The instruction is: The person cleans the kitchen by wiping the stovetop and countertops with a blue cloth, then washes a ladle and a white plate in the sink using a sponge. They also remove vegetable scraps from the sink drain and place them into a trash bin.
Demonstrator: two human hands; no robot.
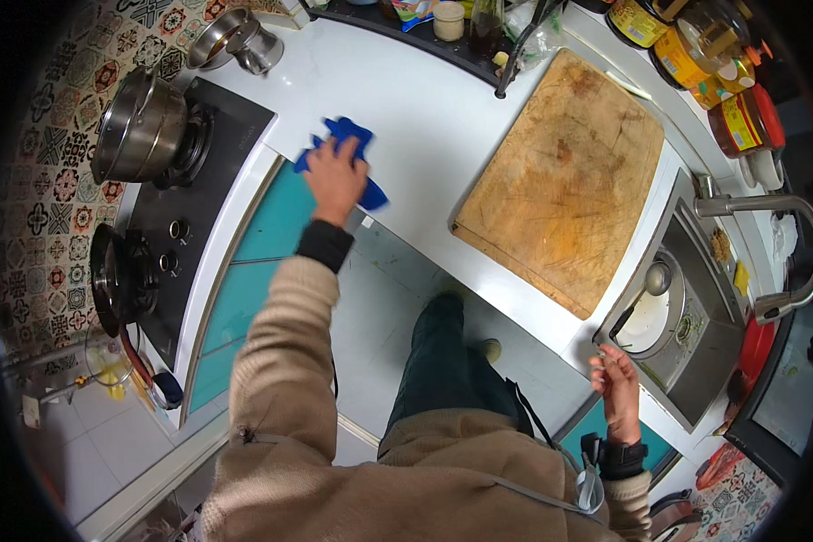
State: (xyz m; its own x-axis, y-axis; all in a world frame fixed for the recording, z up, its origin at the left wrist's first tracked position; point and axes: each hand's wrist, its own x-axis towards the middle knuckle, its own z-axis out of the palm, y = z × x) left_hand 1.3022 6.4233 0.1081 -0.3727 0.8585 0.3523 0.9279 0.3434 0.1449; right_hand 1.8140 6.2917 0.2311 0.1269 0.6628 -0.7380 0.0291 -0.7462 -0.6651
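My left hand [337, 177] presses on a bunched blue cloth [372, 194], its fingers spread over the fabric. The cloth lies on the white countertop [406, 152], close to the corner of the black gas hob [206, 196]. On the other side, my right hand [613, 386] is raised near the front edge of the steel sink [694, 379], its fingers loosely curled; I cannot tell whether anything small is between them. A large worn wooden cutting board [569, 176] lies on the counter between the cloth and the sink.
On the hob stand a steel pot [139, 139] and a dark pan [108, 281]. Two metal vessels [257, 51] sit behind it. A ladle [657, 279] and a white bowl [643, 322] are in the sink, under a curved faucet [762, 203]. Several jars [684, 54] and a black rack [440, 51] line the back.
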